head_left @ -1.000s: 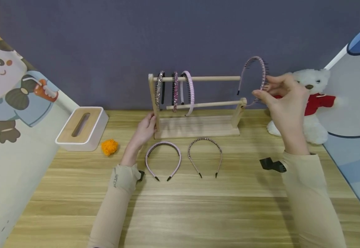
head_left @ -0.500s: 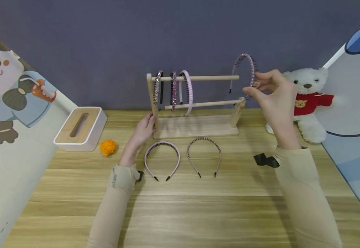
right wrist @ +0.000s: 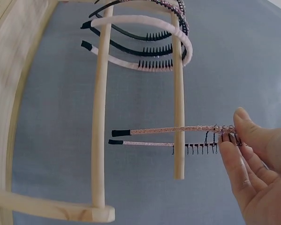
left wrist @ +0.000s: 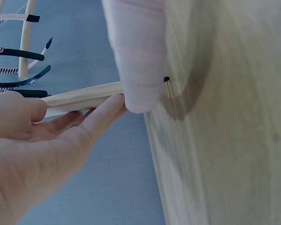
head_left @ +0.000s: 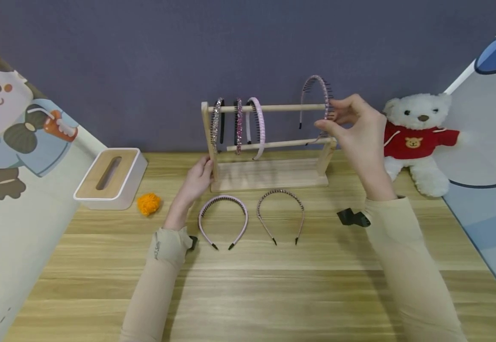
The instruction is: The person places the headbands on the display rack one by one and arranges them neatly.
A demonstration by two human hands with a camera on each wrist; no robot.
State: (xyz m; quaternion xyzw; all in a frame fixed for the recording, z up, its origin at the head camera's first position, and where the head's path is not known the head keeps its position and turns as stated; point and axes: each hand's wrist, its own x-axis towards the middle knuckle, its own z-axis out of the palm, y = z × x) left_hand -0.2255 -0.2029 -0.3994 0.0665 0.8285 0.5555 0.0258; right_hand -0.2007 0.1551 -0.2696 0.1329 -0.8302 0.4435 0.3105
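My right hand (head_left: 359,135) pinches a thin pink glittery headband (head_left: 327,90) with small comb teeth between thumb and fingers. In the right wrist view the two ends of that headband (right wrist: 168,129) reach past either side of the upper rod, near the rod's free end. My left hand (head_left: 197,179) holds the left upright of the wooden headband rack (head_left: 269,180). On the rack's left half hang a silver glitter headband (head_left: 216,118), a deep pink glitter headband (head_left: 239,123) and a pale pink wrapped headband (head_left: 261,121).
Before the rack, a lilac headband (head_left: 224,197) and a thin beaded headband (head_left: 280,191) lie on the table (head_left: 248,294). A tissue box (head_left: 130,187) and an orange yarn ball (head_left: 148,204) stand left. A white teddy bear (head_left: 419,142) sits right, against the wall.
My right hand has moved left with the thin pink headband, from beyond the upper rod's right end to over that end. The left hand stays on the rack's upright.
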